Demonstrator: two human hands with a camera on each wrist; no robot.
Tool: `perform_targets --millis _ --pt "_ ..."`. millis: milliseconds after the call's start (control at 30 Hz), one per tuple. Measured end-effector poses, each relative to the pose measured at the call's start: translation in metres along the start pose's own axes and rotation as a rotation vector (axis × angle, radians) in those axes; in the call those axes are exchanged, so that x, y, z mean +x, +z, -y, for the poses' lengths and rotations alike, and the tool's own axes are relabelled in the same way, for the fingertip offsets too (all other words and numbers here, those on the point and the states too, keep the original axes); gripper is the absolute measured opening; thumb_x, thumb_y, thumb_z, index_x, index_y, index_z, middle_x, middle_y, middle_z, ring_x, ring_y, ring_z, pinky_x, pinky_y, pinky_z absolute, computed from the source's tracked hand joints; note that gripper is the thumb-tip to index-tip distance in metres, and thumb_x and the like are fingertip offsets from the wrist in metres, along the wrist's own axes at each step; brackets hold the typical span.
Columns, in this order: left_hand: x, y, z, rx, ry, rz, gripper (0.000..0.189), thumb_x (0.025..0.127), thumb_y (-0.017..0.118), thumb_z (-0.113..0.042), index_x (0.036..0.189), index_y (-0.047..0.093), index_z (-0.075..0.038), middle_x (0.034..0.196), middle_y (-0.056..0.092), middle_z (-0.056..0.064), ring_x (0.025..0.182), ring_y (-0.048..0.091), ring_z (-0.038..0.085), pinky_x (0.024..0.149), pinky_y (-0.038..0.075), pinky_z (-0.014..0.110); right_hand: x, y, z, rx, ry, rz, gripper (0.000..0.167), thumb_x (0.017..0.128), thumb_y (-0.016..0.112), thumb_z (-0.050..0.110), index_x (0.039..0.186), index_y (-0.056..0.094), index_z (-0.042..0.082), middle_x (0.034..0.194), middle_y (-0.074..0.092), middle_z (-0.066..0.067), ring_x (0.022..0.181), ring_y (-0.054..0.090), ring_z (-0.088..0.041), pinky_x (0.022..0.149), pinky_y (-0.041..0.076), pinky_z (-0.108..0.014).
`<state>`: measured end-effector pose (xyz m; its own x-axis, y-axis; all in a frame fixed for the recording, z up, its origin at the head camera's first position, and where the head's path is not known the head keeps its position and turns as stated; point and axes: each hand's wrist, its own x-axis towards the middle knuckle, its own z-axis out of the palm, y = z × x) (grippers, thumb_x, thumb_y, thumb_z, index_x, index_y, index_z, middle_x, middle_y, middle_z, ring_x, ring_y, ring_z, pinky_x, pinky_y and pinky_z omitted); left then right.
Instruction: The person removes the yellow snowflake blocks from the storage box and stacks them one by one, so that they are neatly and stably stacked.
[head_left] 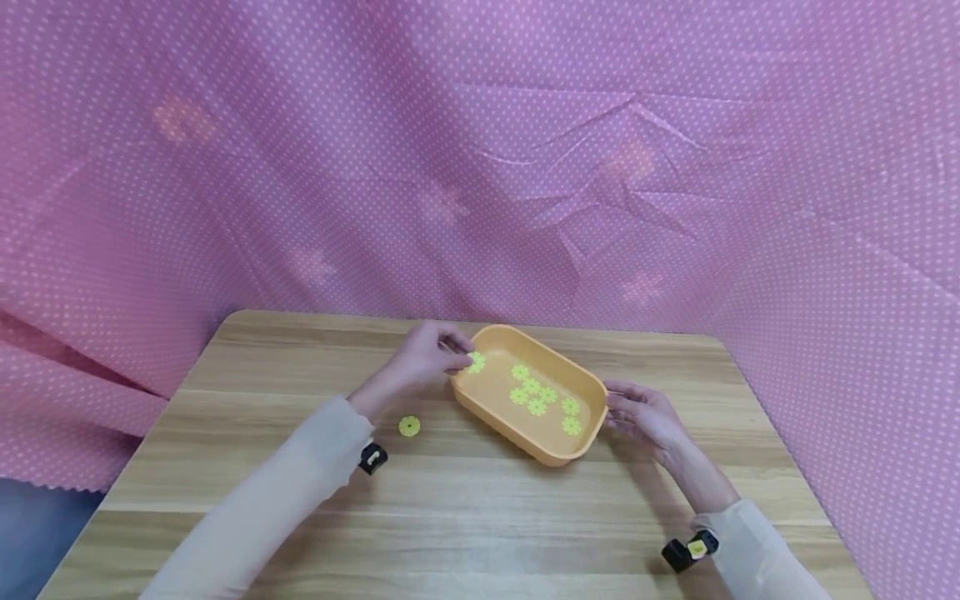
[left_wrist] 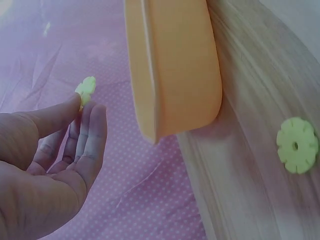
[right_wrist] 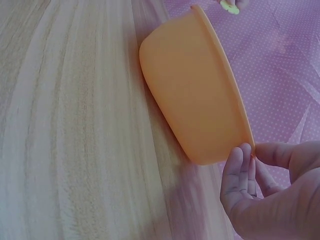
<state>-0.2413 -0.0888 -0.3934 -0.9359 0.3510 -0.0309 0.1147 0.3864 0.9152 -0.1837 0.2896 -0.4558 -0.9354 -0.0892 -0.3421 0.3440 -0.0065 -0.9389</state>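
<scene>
Between thumb and fingertips, my left hand (head_left: 426, 354) pinches a yellow-green flower-shaped disc (left_wrist: 87, 89) above the left end of an orange basin (head_left: 491, 414). The basin is a rounded rectangle, set at an angle on the table. Several similar flower discs (head_left: 531, 386) lie on its floor, mostly towards the right. At the opposite end, my right hand (head_left: 647, 417) holds the basin's rim between thumb and fingers, as the right wrist view shows. One loose flower disc (head_left: 409, 427) with a small centre hole lies on the table, left of the basin and near my left wrist.
The wood-grain table (head_left: 480, 533) has rounded far corners. Pink dotted cloth (head_left: 450, 167) hangs behind it and along both sides. A black device (head_left: 372, 457) is strapped at my left wrist, another (head_left: 690, 550) at my right.
</scene>
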Motion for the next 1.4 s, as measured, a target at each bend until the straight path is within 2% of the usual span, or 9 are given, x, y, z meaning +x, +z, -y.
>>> perform_targets --millis 167,300,533,667,800,933,1100,1300,1400 --pt "-0.007 -0.011 -0.002 0.003 0.005 -0.012 0.021 0.090 0.078 0.002 0.110 0.073 0.006 0.103 0.073 0.019 0.079 0.068 0.013 0.076 0.068 0.026 -0.001 0.000 0.000 0.002 -0.002 0.002 0.057 0.104 0.062 0.006 0.154 0.039 -0.010 0.100 0.077 0.009 0.087 0.072 -0.005 0.082 0.066 -0.022" --pt "-0.013 -0.018 0.000 0.018 0.004 -0.019 0.021 0.090 0.078 0.001 0.110 0.073 0.006 0.104 0.073 0.018 0.080 0.069 0.015 0.078 0.069 0.027 -0.001 0.000 0.000 0.007 -0.005 -0.003 0.056 0.104 0.062 0.006 0.154 0.040 -0.010 0.100 0.078 0.009 0.086 0.073 -0.005 0.083 0.066 -0.021" --pt "-0.025 -0.029 0.007 0.046 -0.034 -0.031 0.020 0.092 0.078 -0.003 0.111 0.073 0.004 0.104 0.073 0.017 0.082 0.071 0.016 0.079 0.069 0.029 0.000 -0.001 -0.001 -0.014 -0.015 -0.012 0.057 0.105 0.062 0.007 0.154 0.039 -0.012 0.100 0.076 0.008 0.088 0.071 -0.005 0.083 0.065 -0.021" --pt "-0.033 -0.036 0.013 0.042 -0.049 -0.028 0.022 0.094 0.076 -0.005 0.113 0.072 0.004 0.107 0.073 0.019 0.087 0.074 0.022 0.082 0.069 0.030 0.001 -0.001 -0.001 -0.015 -0.014 -0.015 0.058 0.105 0.061 0.008 0.154 0.037 -0.012 0.101 0.076 0.008 0.089 0.071 -0.005 0.084 0.065 -0.021" --pt "-0.038 -0.041 0.022 0.030 -0.072 -0.034 0.022 0.095 0.075 -0.005 0.114 0.071 0.005 0.108 0.072 0.019 0.091 0.075 0.028 0.082 0.069 0.030 0.000 0.001 0.000 -0.006 -0.010 -0.007 0.058 0.105 0.061 0.008 0.154 0.037 -0.012 0.102 0.076 0.007 0.090 0.072 -0.006 0.085 0.066 -0.021" --pt "-0.042 -0.042 0.033 0.033 -0.105 -0.043 0.021 0.094 0.076 -0.004 0.113 0.072 0.004 0.106 0.073 0.018 0.088 0.074 0.023 0.082 0.069 0.030 -0.001 0.001 0.001 0.003 -0.006 -0.003 0.056 0.106 0.060 0.007 0.153 0.038 -0.012 0.101 0.076 0.007 0.089 0.072 -0.005 0.084 0.065 -0.021" --pt "-0.047 -0.041 0.047 0.043 -0.135 -0.051 0.022 0.093 0.077 -0.005 0.112 0.073 0.003 0.104 0.074 0.016 0.084 0.072 0.018 0.085 0.069 0.037 -0.001 0.002 0.001 -0.007 -0.003 -0.014 0.054 0.106 0.059 0.007 0.153 0.039 -0.012 0.099 0.076 0.007 0.087 0.071 -0.005 0.082 0.065 -0.020" --pt "-0.051 -0.038 0.070 0.010 -0.162 -0.034 0.023 0.091 0.077 -0.003 0.113 0.072 0.005 0.104 0.074 0.016 0.084 0.070 0.016 0.080 0.068 0.027 -0.002 0.002 0.002 -0.014 -0.005 -0.014 0.055 0.106 0.060 0.007 0.153 0.039 -0.012 0.099 0.076 0.007 0.087 0.071 -0.004 0.083 0.066 -0.021" --pt "-0.052 -0.039 0.076 -0.004 -0.162 -0.028 0.024 0.091 0.077 -0.001 0.113 0.071 0.008 0.103 0.074 0.018 0.082 0.071 0.016 0.079 0.068 0.028 -0.002 0.002 0.002 -0.014 -0.005 -0.013 0.054 0.106 0.060 0.008 0.153 0.040 -0.012 0.100 0.076 0.007 0.087 0.071 -0.004 0.084 0.066 -0.021"
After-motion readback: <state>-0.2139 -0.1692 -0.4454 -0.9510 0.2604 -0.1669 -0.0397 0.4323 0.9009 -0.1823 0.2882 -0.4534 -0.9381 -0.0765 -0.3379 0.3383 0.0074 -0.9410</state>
